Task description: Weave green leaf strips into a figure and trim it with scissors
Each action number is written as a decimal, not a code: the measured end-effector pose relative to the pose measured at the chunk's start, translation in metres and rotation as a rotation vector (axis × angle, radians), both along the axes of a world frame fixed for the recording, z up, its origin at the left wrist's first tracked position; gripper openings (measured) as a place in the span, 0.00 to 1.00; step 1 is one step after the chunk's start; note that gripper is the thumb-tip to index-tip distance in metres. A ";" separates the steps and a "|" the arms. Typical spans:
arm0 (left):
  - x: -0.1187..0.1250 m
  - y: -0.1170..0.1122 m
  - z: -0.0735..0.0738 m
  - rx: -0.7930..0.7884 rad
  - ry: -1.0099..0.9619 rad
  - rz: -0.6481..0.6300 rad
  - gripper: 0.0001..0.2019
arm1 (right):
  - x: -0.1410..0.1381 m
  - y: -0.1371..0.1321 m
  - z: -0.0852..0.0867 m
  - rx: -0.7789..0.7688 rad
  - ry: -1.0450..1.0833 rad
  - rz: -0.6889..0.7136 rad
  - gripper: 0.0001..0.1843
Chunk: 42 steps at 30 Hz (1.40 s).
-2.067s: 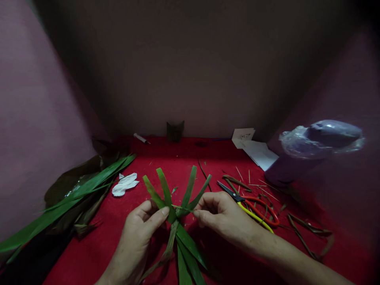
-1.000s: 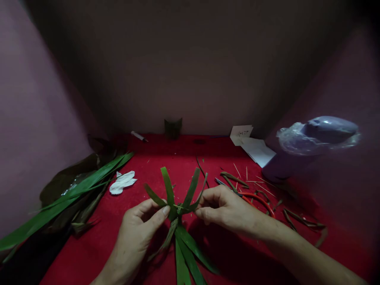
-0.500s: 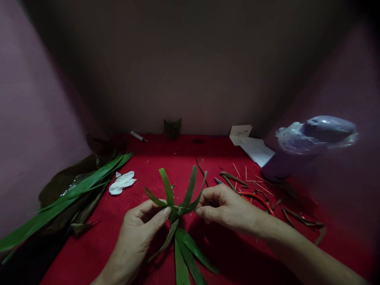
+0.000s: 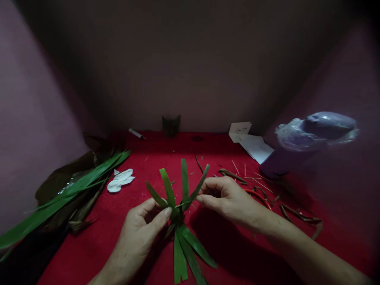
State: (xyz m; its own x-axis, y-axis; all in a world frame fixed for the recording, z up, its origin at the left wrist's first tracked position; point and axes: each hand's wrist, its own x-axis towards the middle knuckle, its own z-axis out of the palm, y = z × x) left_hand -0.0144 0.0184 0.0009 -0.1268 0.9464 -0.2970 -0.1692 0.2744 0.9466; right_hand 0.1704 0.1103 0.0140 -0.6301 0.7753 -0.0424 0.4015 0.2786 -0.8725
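Nearest, the lower strips of a leaf bundle (image 4: 179, 229) fan out over the red cloth (image 4: 77, 257). The leaf looks light, pliant and perhaps slick, apt to split along its grain, so the gathered middle seems the safest hold. The left hand (image 4: 142, 225) is clamped there, thumb pressed on the leaf just left of the crossing. The right hand (image 4: 228, 202) has its fingertips close by the outermost right strip (whether they pinch it or a thin stick (image 4: 179, 206), I cannot tell). The bundle thus lies between the hands, upper strips raised. Beyond are a red handle (image 4: 261, 198), crumpled tissue (image 4: 121, 181) and, farthest, white papers (image 4: 255, 146).
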 end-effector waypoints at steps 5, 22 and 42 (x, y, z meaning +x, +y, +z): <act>0.001 -0.002 -0.004 0.025 0.031 0.015 0.14 | 0.004 0.000 0.010 0.053 -0.083 0.070 0.07; 0.003 -0.004 -0.001 0.000 0.088 -0.123 0.12 | 0.010 0.001 0.021 0.120 -0.158 0.137 0.08; 0.004 -0.004 0.004 -0.037 0.048 -0.164 0.05 | 0.009 0.005 0.010 0.021 -0.035 0.181 0.06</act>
